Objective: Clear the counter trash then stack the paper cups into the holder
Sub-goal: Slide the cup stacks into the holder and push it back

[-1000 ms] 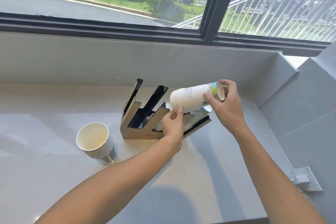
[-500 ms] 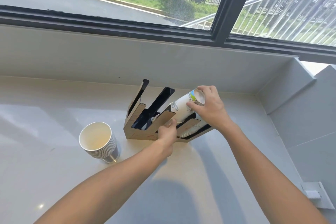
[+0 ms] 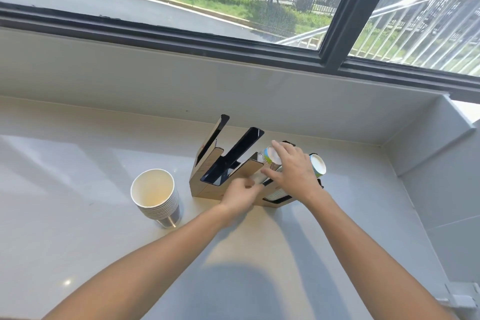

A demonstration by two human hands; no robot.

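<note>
Since the last frame you've pushed that cup sleeve (image 3: 271, 157) further down into the holder (image 3: 207, 182), so only its bottom end pokes out of the middle slot. Your right hand (image 3: 291, 174) lies over it, fingers spread. Your left hand (image 3: 240, 196) is curled against the holder's front panel. Another sleeve (image 3: 318, 167) sits in the right slot, and a loose stack of cups (image 3: 155, 196) stands upright on the counter (image 3: 78, 215) just left.
</note>
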